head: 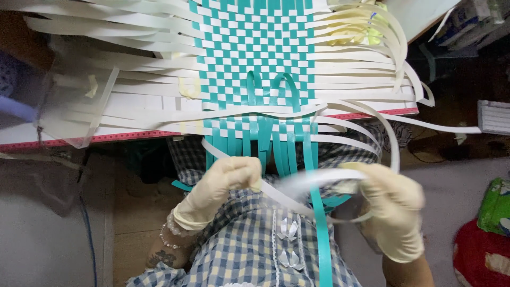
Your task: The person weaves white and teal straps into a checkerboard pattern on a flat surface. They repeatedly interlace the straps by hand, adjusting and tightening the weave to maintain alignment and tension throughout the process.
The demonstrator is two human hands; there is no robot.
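The person sits at the edge of a table (133, 137) with both hands in pale rubber gloves, held low over the lap.

Left hand (226, 183): curled into a fist, fingers closed around a white strip (276, 195). The strip leaves the fist and runs across toward the other hand, just above the checked shirt (249, 244).

Right hand (390, 210): blurred by motion. The fingers appear closed on the same white strip where it bends into a loop; the exact grip cannot be made out. From this hand the strip arcs up and back toward the table.

The two hands are apart, with the white strip stretched between them.

The woven mat (255, 53) lies flat on the table, directly above the hands in the view. It is a checkered weave of teal and white strips. Loose white ends fan out from both of its sides across the table top. Loose teal strips (287, 154) hang from its near edge over the table's red rim and down between the hands. One teal strip runs further down across the shirt. Two teal ends are bent into small loops (273, 87) near the bottom row of the weave.

A clear plastic sheet (69, 101) lies on the table at the far side of the left hand, partly over the white ends. A bead bracelet (170, 239) sits on the left wrist. On the floor beside the right hand lie a green packet (494, 204) and a red bag (478, 260).
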